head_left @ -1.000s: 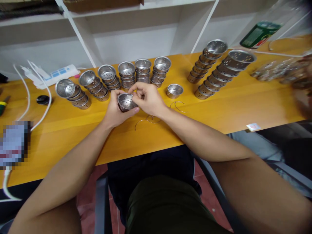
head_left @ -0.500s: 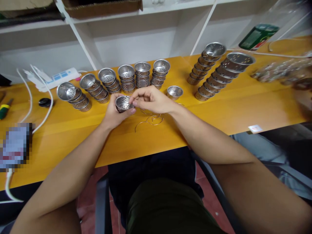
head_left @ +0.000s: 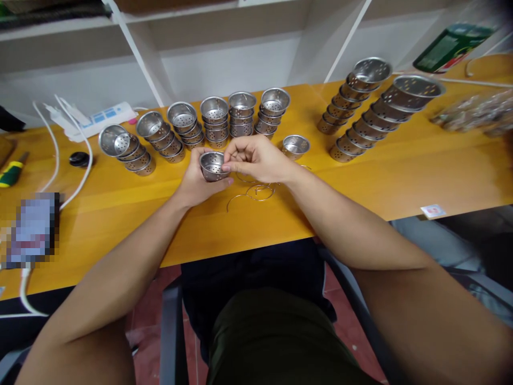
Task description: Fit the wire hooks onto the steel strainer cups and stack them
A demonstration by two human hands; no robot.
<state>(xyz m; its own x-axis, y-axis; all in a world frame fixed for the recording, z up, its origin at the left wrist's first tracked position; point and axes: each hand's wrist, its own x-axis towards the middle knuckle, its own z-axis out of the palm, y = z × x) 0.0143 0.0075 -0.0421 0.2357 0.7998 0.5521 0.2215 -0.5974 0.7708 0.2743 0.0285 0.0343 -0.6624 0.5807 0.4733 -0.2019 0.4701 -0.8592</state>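
Note:
My left hand is wrapped round a small perforated metal cup, its open top facing up. The thumb and forefinger of my right hand are pinched at the cup's right rim; whatever may be between them is too small to make out. Loops of thin wire lie on the table just below my right hand. A single perforated cup stands right of that hand. Behind my hands stand several short stacks of like cups.
Two taller cup stacks lean at the right on the yellow table. Clear plastic bags lie farther right. A power strip, white cables, a phone and a screwdriver are at the left. White shelving rises behind.
The view has shifted, so the table's objects appear slightly higher, with most farther right. My hands keep nearly the same hold on the cup.

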